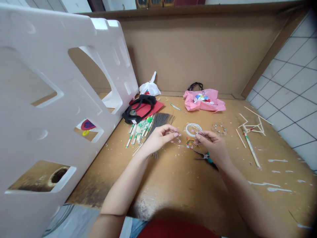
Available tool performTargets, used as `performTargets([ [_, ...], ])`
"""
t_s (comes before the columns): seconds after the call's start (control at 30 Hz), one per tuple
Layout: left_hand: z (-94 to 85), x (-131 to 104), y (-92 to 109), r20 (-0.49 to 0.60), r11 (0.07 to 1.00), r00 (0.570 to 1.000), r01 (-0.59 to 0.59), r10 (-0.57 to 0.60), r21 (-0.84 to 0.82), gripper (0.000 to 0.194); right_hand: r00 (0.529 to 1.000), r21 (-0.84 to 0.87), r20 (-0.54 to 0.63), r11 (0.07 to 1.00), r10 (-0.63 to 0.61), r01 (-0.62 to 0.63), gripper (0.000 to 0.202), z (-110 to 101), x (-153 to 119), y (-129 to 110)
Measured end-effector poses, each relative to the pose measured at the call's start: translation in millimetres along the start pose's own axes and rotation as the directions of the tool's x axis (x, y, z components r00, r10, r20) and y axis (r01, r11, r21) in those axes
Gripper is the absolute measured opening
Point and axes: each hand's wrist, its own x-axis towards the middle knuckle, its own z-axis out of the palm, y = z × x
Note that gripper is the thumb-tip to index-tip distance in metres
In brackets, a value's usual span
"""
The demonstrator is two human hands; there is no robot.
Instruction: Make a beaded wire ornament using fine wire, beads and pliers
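Over the middle of the wooden table, my left hand (163,137) pinches thin wire with small clear beads (179,138) hanging at its fingertips. My right hand (213,143) faces it, its fingers closed on more thin wire (192,127). Whether both hands hold one piece cannot be made out. A white ring-shaped coil (193,125) lies behind and between the hands. Below it is a small bundle of coloured bands (190,142). Pliers with green handles (205,157) lie partly beneath my right hand. A beaded wire loop (219,129) rests beyond that hand.
A tall white plastic panel (61,72) stands at the left. Wrapped sticks (138,132), dark wires (160,122), a black strap (126,114) and red paper (156,108) lie beside it. Farther back are a white bag (150,88) and pink bag (189,102); a stick frame (252,127) is at right.
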Motion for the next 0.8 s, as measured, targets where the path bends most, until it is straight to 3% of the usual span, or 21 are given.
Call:
performTargets([
  [0.3,-4.0,2,1,-0.042,0.999,0.998,-0.045,0.046,0.027,0.025,0.989,-0.079,0.123,0.994,0.084,-0.075,0.031,0,1,7],
  [0.6,-5.9,3,1,-0.018,0.995,0.997,-0.070,0.071,0.066,0.023,0.983,-0.100,0.130,0.988,0.127,-0.115,0.035,-1,2,9],
  [0.8,2.4,6,-8,-0.005,0.998,0.999,-0.048,0.048,-0.052,0.022,0.974,-0.108,0.190,0.988,0.127,-0.108,0.033,-2,1,14],
])
